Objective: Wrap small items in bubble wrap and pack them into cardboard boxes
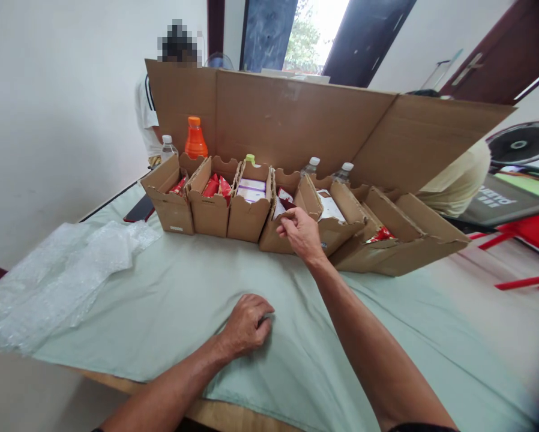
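My right hand (302, 233) is closed at the front edge of a brown cardboard box (281, 240) near the middle of the row, thumb and fingers pinching its rim. Inside that box a dark red packet (286, 197) shows in part. On the green cloth closer to me rests my left hand (249, 326), loosely curled, with a gap between thumb and fingers and nothing in it. Beside the pinched box stand a box with white-and-purple cartons (251, 191) on the left and one with a white item (330, 206) on the right.
A tall cardboard screen (296, 120) stands behind the row. Bottles stand before it, one an orange bottle (195, 138). Red packets (218, 186) lie in other boxes. Bubble wrap (71, 270) and a dark phone-like object (140, 209) are at left. A person (147, 117) is behind.
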Demonstrator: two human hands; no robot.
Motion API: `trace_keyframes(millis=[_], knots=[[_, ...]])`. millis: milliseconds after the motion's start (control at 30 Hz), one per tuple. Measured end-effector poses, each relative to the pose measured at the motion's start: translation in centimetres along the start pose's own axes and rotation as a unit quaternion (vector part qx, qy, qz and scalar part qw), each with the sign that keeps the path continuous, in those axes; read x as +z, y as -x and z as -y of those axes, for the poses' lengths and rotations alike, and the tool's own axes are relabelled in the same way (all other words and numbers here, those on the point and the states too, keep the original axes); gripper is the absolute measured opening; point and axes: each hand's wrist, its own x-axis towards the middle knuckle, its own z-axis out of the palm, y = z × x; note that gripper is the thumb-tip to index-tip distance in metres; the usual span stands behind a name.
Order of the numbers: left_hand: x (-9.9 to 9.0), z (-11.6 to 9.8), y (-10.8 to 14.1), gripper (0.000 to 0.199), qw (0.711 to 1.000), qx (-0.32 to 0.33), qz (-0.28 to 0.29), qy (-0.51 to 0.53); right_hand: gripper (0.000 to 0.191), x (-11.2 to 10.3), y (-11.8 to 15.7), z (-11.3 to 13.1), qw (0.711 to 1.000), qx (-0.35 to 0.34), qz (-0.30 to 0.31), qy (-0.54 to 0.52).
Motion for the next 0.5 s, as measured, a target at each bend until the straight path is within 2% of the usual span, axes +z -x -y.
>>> trace_keyframes(millis=[133, 267, 500], knots=[[-0.5, 0.5, -0.2, 0.028, 0.995, -0.031, -0.093, 0.016, 0.008, -0.7, 2.7, 1.0, 1.0, 0.0, 0.01, -0.013], [-1.4, 1.0, -0.6, 0.032, 0.984, -0.075, -0.16, 0.022, 0.014, -1.7, 6.3, 2.2, 0.999, 0.002, 0.024, -0.036], [-1.9, 1.2, -0.6, 0.034, 0.975, -0.097, -0.197, 0.038, 0.021, -5.4, 13.1, 3.4, 0.996, 0.026, 0.041, -0.068]])
